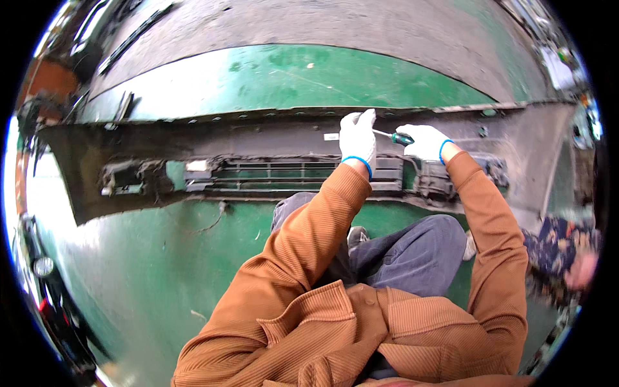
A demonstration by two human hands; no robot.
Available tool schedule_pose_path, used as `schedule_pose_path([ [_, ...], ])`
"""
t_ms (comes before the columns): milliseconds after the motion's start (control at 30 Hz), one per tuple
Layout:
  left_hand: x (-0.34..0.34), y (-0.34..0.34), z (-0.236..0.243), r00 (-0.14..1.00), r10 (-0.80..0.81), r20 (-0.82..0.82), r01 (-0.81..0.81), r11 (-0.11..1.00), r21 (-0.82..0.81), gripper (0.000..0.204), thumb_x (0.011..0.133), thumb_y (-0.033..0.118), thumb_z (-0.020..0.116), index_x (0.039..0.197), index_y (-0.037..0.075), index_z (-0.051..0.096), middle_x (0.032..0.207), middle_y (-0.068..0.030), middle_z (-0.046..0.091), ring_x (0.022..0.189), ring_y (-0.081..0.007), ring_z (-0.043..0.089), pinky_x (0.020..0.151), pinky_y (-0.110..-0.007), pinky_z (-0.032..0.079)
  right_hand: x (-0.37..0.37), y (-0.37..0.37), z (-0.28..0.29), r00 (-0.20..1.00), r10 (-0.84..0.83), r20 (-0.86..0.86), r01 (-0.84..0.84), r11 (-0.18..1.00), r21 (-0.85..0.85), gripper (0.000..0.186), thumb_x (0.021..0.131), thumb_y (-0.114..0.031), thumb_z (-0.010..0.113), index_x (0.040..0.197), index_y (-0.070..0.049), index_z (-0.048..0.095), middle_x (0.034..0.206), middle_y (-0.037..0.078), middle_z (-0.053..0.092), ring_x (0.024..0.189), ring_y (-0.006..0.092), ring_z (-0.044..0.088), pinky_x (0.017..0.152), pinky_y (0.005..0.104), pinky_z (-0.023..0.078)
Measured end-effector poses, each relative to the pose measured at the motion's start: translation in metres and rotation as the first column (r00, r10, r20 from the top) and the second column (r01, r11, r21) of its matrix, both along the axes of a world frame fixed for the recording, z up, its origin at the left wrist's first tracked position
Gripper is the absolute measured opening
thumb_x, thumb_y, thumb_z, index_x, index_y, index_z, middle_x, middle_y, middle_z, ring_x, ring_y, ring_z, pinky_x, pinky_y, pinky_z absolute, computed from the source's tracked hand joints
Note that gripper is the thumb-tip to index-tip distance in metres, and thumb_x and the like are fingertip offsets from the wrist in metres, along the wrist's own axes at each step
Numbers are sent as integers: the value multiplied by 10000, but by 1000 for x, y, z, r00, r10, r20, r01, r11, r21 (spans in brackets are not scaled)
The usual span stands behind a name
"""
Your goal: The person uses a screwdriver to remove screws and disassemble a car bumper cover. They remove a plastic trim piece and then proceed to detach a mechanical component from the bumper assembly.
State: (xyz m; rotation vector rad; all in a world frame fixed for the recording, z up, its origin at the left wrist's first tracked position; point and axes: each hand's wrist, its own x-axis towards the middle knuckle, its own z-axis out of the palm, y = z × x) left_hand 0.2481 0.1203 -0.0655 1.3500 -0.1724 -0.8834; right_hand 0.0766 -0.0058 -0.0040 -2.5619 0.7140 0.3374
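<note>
A long dark grey car bumper (284, 134) lies inner side up across the floor in front of my crossed legs. My left hand (358, 140), in a white glove with a blue cuff, is closed on its far edge, fingertips at the rim. In the matching glove, my right hand (425, 141) grips a screwdriver (403, 138) by its green and black handle. The metal shaft points left toward my left hand, and its tip is hidden behind that hand. A small white label (331, 137) sits on the bumper left of my left hand.
A slatted grille (277, 173) runs along the bumper's near half, with a dark lamp housing (435, 179) at its right. A loose cable (207, 227) trails onto the green floor (161, 264). Another person's patterned sleeve (558, 245) shows at the right edge.
</note>
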Motion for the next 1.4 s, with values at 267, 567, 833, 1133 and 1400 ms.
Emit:
schedule_pose_path([
  [267,129,122,98,973,216,-78,-223,969,-103,265,983,325,741,1115,96,724,995,-28,687,883,-187,637,780,-328,497,155,-3,-46,904,419,-80,-422,907,-17,404,786,-220,662,1168,-125,753,1155,175,751,1105,405,688,961,449,555],
  [567,245,335,117,826,555,100,-564,816,128,225,979,381,709,984,157,694,897,12,668,759,-127,613,687,-297,493,282,27,-92,660,567,-493,-712,681,-171,327,832,-230,602,1028,-104,833,1155,206,756,1110,391,726,944,450,586],
  [833,299,474,138,764,-123,634,-508,492,707,522,1012,483,596,909,-4,754,905,-213,741,796,-360,669,765,-466,504,300,50,-113,565,570,-597,-777,612,-151,342,851,-272,612,1062,-111,828,1209,196,747,1161,369,717,977,430,585],
  [1133,406,560,71,824,-150,546,-477,336,812,558,1012,511,541,1110,14,774,1176,-263,733,1120,-465,665,1002,-488,506,356,106,-61,669,570,-477,-669,741,-54,363,807,-210,631,1102,-68,789,1168,239,746,1140,411,706,1009,454,564],
  [1400,448,550,-66,753,117,647,-575,594,563,396,963,376,695,1224,80,719,1243,-174,728,1182,-366,676,1040,-436,520,318,128,-60,869,205,-450,-277,956,-100,479,853,-259,685,1308,-113,697,1274,188,731,1210,386,680,1070,425,529],
])
